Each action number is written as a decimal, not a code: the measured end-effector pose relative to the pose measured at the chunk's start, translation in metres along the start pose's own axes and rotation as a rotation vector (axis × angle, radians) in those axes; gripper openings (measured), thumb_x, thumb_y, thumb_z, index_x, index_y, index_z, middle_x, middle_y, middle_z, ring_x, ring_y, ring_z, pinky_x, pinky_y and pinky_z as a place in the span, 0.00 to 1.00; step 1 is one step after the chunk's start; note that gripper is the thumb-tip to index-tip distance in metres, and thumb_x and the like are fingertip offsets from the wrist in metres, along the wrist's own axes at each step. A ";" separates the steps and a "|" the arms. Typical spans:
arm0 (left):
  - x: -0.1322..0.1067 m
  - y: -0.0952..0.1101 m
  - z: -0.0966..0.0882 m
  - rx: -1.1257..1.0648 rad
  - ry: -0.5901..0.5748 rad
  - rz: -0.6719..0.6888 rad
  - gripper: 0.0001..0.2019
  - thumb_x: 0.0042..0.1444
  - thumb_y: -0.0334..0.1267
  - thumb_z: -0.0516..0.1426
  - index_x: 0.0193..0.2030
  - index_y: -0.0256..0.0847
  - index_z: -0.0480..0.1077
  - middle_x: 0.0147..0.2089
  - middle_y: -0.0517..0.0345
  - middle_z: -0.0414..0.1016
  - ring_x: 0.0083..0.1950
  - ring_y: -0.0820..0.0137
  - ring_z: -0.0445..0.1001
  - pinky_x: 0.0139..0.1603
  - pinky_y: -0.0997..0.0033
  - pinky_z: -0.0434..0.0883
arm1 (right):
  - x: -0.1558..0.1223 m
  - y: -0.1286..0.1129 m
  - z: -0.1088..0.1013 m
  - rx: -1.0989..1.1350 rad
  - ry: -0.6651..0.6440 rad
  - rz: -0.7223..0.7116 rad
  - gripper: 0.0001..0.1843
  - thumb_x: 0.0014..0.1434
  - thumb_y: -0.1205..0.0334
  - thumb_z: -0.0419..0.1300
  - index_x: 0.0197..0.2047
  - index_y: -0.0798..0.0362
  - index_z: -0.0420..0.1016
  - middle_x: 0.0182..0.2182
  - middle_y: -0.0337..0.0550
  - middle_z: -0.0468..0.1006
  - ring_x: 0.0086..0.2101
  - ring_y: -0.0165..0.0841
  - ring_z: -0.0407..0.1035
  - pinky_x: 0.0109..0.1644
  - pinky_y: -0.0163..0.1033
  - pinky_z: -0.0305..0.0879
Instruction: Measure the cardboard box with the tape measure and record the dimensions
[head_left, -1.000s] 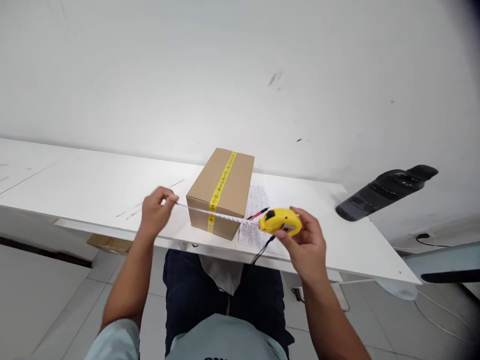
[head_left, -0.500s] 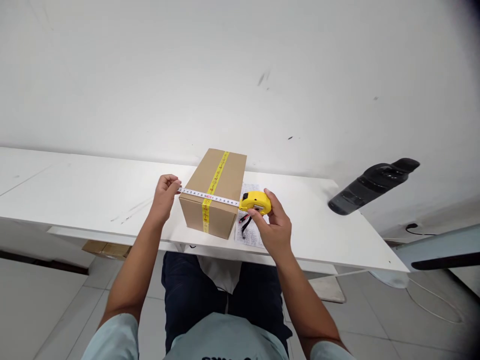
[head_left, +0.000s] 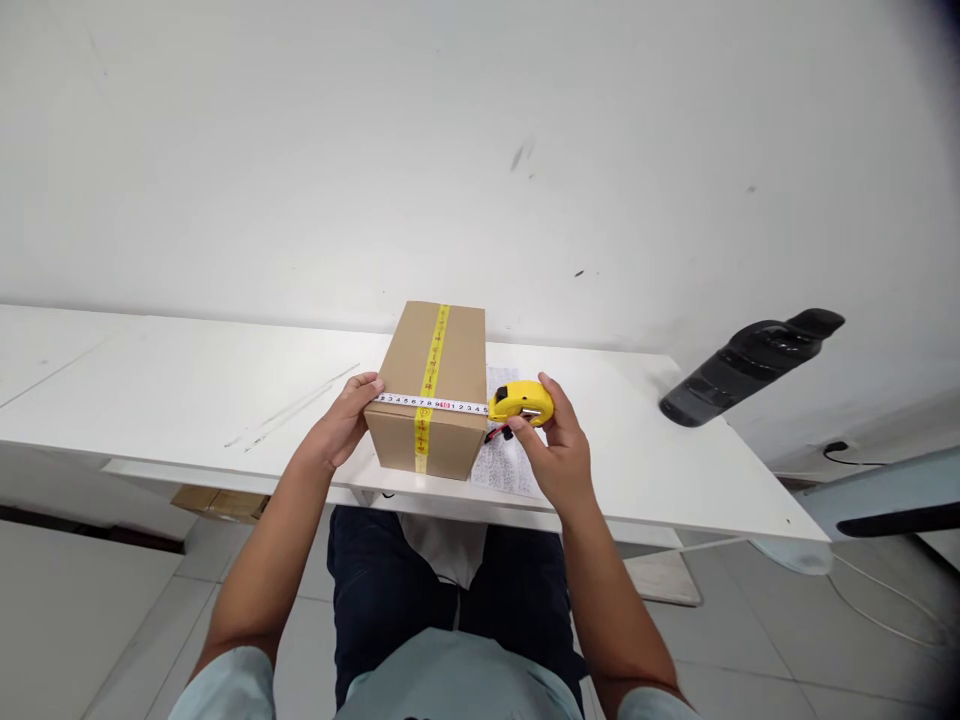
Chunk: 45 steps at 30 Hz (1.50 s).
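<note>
L hand (head_left: 349, 420) is pinching tape blade (head_left: 469, 407) at L edge of cardboard carton (head_left: 459, 350) on white desk (head_left: 637, 470); R hand (head_left: 561, 450) is gripping yellow tape measure (head_left: 517, 392) nr R edge. Prob. measuring width; next move's needing steady blade for reading.

**Black Digits Flanked a Red 10**

The measuring blade (head_left: 431, 403) read 2 to 9, a red-marked 10, then 1 to 5. Print on the yellow strip (head_left: 433, 360) of the box (head_left: 463, 350) and on the sheet (head_left: 506, 475) was too small to read.
</note>
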<state>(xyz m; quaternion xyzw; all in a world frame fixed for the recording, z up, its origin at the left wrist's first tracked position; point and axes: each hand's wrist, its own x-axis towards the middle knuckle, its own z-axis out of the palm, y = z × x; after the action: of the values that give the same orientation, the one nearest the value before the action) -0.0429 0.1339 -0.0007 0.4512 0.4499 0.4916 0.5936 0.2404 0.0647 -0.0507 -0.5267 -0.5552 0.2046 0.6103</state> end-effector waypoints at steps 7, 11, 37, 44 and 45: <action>-0.014 0.018 -0.021 0.472 -0.071 0.042 0.23 0.56 0.62 0.62 0.28 0.42 0.69 0.30 0.60 0.71 0.35 0.67 0.67 0.37 0.69 0.64 | 0.004 0.005 0.000 0.055 -0.058 0.003 0.38 0.65 0.46 0.64 0.74 0.44 0.60 0.68 0.53 0.69 0.60 0.45 0.71 0.63 0.52 0.72; -0.019 0.029 -0.020 0.724 -0.093 0.124 0.27 0.60 0.64 0.56 0.22 0.42 0.65 0.24 0.59 0.64 0.30 0.68 0.63 0.32 0.69 0.62 | 0.008 0.004 -0.006 0.091 -0.099 0.025 0.37 0.64 0.47 0.65 0.73 0.42 0.62 0.67 0.51 0.70 0.59 0.44 0.72 0.64 0.52 0.71; -0.031 0.034 -0.025 0.692 0.023 0.194 0.25 0.61 0.58 0.57 0.21 0.42 0.61 0.23 0.59 0.60 0.28 0.69 0.60 0.28 0.69 0.59 | 0.013 -0.004 -0.023 0.101 -0.107 -0.017 0.35 0.59 0.45 0.70 0.67 0.42 0.71 0.64 0.48 0.74 0.61 0.46 0.72 0.66 0.55 0.70; -0.107 -0.007 -0.042 0.355 0.113 0.194 0.30 0.60 0.62 0.57 0.19 0.43 0.56 0.20 0.62 0.54 0.25 0.71 0.55 0.28 0.68 0.58 | -0.050 -0.011 -0.062 0.288 -0.089 0.174 0.30 0.53 0.47 0.75 0.57 0.46 0.78 0.48 0.49 0.83 0.44 0.42 0.79 0.47 0.44 0.80; -0.118 -0.022 -0.035 0.317 0.071 0.147 0.31 0.59 0.65 0.57 0.18 0.43 0.56 0.19 0.62 0.54 0.25 0.71 0.55 0.28 0.69 0.58 | -0.060 -0.010 -0.065 0.322 -0.138 0.202 0.28 0.53 0.48 0.76 0.54 0.46 0.79 0.44 0.47 0.84 0.41 0.40 0.79 0.44 0.42 0.80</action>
<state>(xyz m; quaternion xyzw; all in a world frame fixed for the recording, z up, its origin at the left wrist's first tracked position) -0.0868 0.0182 -0.0181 0.5530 0.5084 0.4724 0.4612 0.2771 -0.0159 -0.0587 -0.4601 -0.5002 0.3866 0.6234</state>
